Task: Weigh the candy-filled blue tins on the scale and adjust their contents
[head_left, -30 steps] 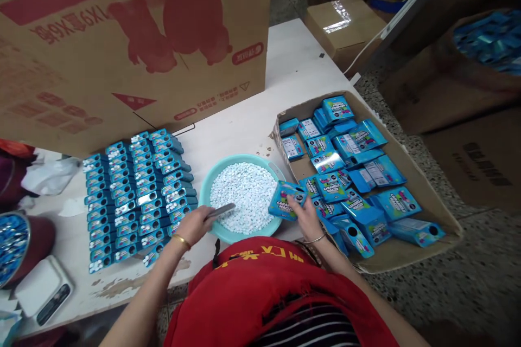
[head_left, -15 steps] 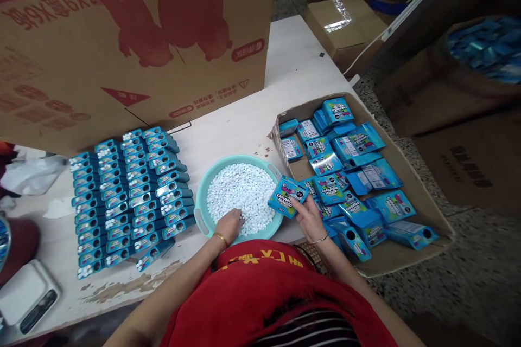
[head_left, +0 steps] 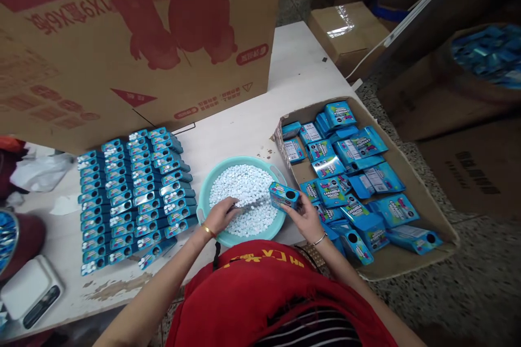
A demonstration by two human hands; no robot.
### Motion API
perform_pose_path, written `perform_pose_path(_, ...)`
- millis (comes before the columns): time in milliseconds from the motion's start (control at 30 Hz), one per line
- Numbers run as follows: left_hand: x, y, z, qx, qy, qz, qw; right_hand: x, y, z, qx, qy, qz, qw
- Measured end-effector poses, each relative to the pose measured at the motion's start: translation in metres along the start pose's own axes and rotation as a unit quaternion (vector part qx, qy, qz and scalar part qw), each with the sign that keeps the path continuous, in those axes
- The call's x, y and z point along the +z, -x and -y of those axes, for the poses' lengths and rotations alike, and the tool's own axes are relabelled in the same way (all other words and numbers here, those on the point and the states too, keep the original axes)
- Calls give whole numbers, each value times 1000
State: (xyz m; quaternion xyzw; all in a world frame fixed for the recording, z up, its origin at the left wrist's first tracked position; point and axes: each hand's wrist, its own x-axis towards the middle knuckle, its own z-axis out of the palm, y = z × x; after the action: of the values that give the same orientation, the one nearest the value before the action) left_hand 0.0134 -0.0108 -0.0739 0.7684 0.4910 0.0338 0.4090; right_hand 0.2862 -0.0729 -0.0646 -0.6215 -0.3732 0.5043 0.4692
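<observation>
My left hand (head_left: 222, 217) is closed over the left part of a round turquoise basin (head_left: 201, 216) full of small white candies (head_left: 232, 176). It grips what looks like a scoop, mostly hidden under a raised heap of candies (head_left: 254, 195); a dark shadow shows beneath. My right hand (head_left: 306, 220) holds a small blue candy box (head_left: 280, 195) at the basin's right rim. The box's narrow side with a round dark hole faces up, close to the heap.
Rows of blue boxes (head_left: 140, 190) stand at left, some showing white candies on top. An open carton (head_left: 431, 233) of blue boxes lies at right. A large cardboard box (head_left: 195, 27) is behind. A white scale (head_left: 32, 290) and red bucket (head_left: 28, 236) sit at far left.
My left hand has come up out of the candies, raising a heap toward the box. My right hand has turned the blue box from its broad face to its holed side.
</observation>
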Motion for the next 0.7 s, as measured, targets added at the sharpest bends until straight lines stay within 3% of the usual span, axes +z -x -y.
perform_pose_path(167, -57, 21, -17, 42, -6, -18, 999, 11, -7, -1, -70, 97, 22, 992)
perform_pose_path(300, -85, 21, -43, 79, -62, 12, 995, 27, -13, 2, -137, 150, 68, 977)
perform_pose_path(400, -94, 15, -69, 85, -160, 56, 982, 37, -14, 4, -175, 176, 97, 964)
perform_pose_path(533, -96, 8, -113, 35, -306, 94, 947, 44, -12, 3, -206, 194, 119, 952)
perform_pose_path(633, -95, 8, -139, 27, -353, 94, 930, 45, -11, 0, -215, 198, 119, 949)
perform_pose_path(700, -98, 9, -143, 37, -357, 90, 929, 43, -11, -3, -214, 197, 112, 950)
